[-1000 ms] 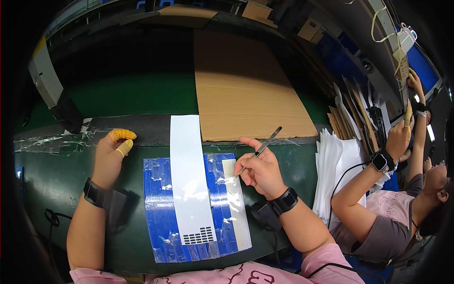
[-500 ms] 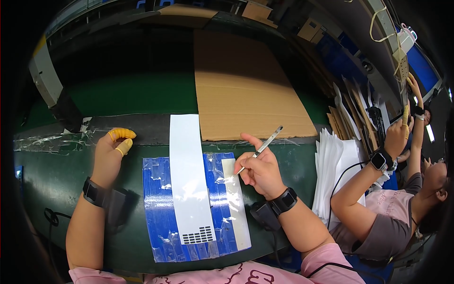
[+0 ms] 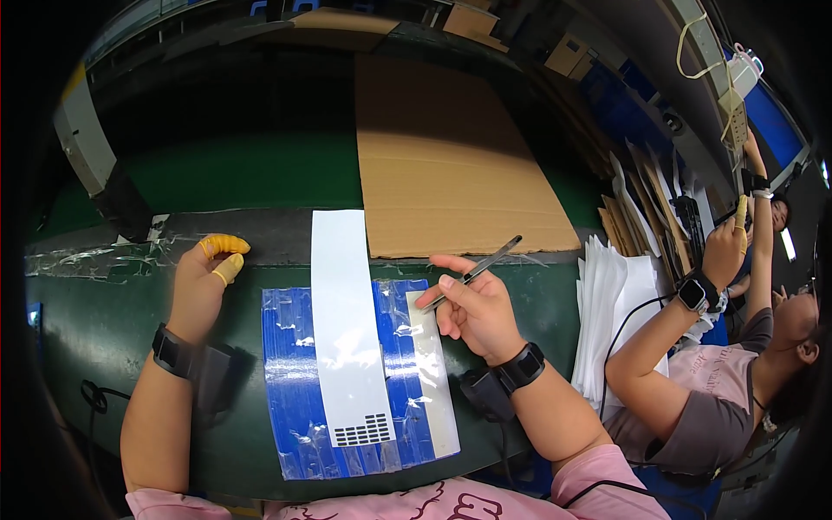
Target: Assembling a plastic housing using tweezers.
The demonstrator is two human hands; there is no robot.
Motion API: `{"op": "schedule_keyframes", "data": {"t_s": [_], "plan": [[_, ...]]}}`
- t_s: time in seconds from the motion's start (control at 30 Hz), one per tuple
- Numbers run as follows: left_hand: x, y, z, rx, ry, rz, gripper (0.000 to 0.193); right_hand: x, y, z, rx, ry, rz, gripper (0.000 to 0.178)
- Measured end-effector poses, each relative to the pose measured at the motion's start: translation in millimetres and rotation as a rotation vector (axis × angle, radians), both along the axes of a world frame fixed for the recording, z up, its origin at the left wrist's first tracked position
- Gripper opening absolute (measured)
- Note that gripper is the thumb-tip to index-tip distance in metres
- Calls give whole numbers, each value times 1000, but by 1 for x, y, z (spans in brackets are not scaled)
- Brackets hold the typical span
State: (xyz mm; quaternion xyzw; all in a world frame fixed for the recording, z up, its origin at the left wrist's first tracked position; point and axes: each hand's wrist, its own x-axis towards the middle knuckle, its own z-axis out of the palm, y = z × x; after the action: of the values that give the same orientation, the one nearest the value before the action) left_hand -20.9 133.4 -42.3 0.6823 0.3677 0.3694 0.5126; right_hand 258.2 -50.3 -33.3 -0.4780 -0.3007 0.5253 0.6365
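A long white strip [image 3: 348, 303] with a grid of small dark slots at its near end lies across a blue board [image 3: 290, 373] covered in clear tape. Its far end reaches past the board. Along the board's right side runs a pale cream strip [image 3: 433, 381]. Over that side, my right hand [image 3: 477, 316] holds slim dark metal tweezers [image 3: 492, 260] aslant, the fingers partly spread around them. My left hand [image 3: 204, 273] is off to the left of the board, with yellow covers on thumb and forefinger. Those fingers are curled close together, and nothing shows between them.
A large brown cardboard sheet [image 3: 451, 165] lies beyond the board on the green table [image 3: 95, 321]. White sheets [image 3: 615, 303] stand stacked at the right, near a co-worker's raised arm [image 3: 659, 338]. A grey post [image 3: 91, 143] rises at the left. Black cables run beside both my wrists.
The tweezers have turned in my right hand, and my fingers on them have shifted and spread somewhat. My left hand, the white strip and the blue board stay put.
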Motion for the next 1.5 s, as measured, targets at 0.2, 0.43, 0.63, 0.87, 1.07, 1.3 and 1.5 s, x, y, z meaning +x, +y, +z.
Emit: {"op": "schedule_keyframes", "data": {"t_s": [0.2,0.43,0.63,0.87,1.07,1.3,1.5], "plan": [[2,0,1,4,2,8,14,1,2,-2,23,51,-55,28],[2,0,1,-1,-3,5,14,1,2,0,-18,29,-100,24],[2,1,2,-17,11,9,14,1,3,1,-28,18,-96,24],[3,2,4,-36,21,3,14,3,4,4,-48,14,-82,24],[2,3,4,-39,36,1,14,2,4,3,-38,11,-71,25],[1,2,3,-27,9,-10,14,1,2,4,-35,26,-69,25],[1,1,2,-23,11,-10,14,1,1,5,-47,28,-60,28]]}}
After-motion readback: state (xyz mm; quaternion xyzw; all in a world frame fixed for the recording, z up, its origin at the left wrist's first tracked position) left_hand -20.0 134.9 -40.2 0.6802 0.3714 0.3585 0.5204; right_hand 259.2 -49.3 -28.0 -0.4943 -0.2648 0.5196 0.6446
